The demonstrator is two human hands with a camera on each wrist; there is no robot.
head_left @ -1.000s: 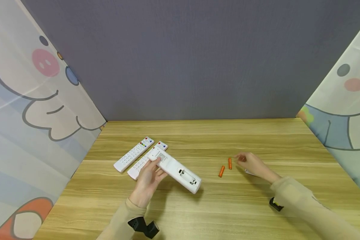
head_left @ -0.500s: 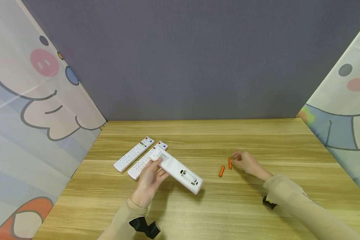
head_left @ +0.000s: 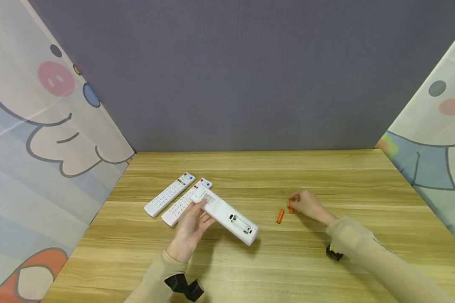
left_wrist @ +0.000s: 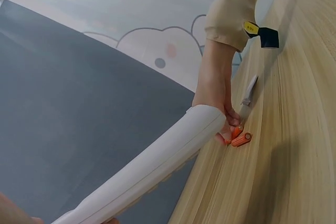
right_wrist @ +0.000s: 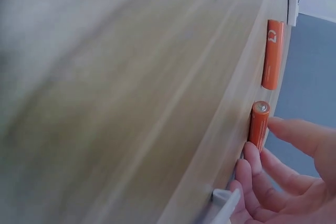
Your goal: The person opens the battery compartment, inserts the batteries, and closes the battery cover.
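Note:
In the head view my left hand (head_left: pixel 189 231) holds a white remote control (head_left: pixel 225 214) off the table, back side up, its battery compartment uncovered and without batteries. My right hand (head_left: pixel 307 205) pinches an orange battery (head_left: pixel 290 209) lying on the table. The right wrist view has the thumb along one side of that battery (right_wrist: pixel 259 124) and fingertips at its lower end. A second orange battery (head_left: pixel 280 216) lies just to the left, apart from the hand. Beneath the right hand is a small white piece like a battery cover (right_wrist: pixel 223 205), also visible in the left wrist view.
Two more white remotes lie button side up at the left, one (head_left: pixel 169 194) further out and another (head_left: pixel 178 210) partly behind the held remote. A wooden table (head_left: pixel 273 269) bears everything. A grey panel (head_left: pixel 250 84) rises at its back edge, with printed cloth at both sides.
My right hand has moved left to the right-hand battery, and its fingers have closed on it. The left hand and held remote have shifted slightly right.

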